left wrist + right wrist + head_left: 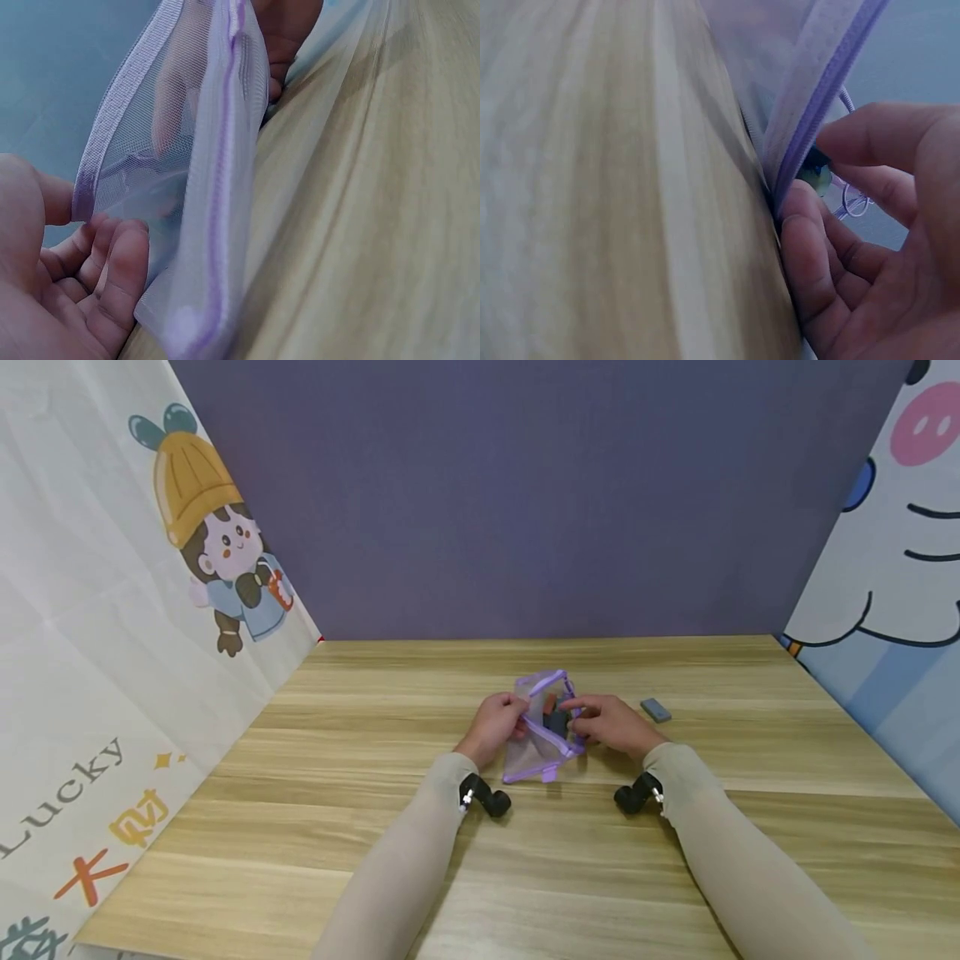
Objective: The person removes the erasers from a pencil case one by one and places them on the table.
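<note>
A pale mesh zip pouch (528,752) with purple trim gapes on the table between both hands. My left hand (493,725) pinches its purple-edged rim (88,187) between thumb and fingers. At the opposite end, my right hand (613,723) has its fingertips at the mouth. In the right wrist view, the fingers close around a small dark piece (817,159) with a greenish part, beside the zip edge (802,142); the trim partly hides it. A reddish-orange piece (550,703) and dark pieces (557,723) show inside the pouch.
A small flat grey-blue block (656,710) lies on the wooden table (360,760), right of the pouch. Behind stands a dark purple-grey panel (525,502). Printed cloths hang at the left (75,610) and right (900,568).
</note>
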A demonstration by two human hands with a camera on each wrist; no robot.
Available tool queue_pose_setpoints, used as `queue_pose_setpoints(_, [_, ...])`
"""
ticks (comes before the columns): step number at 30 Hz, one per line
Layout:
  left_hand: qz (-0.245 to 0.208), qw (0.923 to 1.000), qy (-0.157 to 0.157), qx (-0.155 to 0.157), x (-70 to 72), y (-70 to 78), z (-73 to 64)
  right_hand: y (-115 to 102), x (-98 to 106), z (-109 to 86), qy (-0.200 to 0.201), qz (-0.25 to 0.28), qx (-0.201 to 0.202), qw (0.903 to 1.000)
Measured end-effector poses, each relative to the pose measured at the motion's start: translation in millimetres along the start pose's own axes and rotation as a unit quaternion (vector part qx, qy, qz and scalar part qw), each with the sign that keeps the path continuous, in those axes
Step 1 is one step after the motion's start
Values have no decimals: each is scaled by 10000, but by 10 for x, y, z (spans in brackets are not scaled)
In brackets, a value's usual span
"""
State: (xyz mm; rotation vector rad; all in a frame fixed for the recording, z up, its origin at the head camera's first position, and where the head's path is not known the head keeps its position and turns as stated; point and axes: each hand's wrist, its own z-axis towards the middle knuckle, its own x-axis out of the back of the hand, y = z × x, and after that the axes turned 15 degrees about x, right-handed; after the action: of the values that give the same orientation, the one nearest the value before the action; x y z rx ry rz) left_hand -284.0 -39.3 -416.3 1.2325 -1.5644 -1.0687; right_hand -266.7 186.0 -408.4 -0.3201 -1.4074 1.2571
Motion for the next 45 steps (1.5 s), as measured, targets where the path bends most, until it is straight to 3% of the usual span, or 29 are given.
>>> queue_pose_setpoints(19, [-160,9997,-130,151,1,6,1,-7,9,-37,153,163,57,9997])
queue_pose_setpoints(33, [-136,9998,-170,38,3,-16,13,7,-18,-28,269,170,-70,9995])
queue_pose_setpoints(45, [-198,9995,-203,-138,-2,-19,4,-46,-20,-11,202,-527,-447,9974])
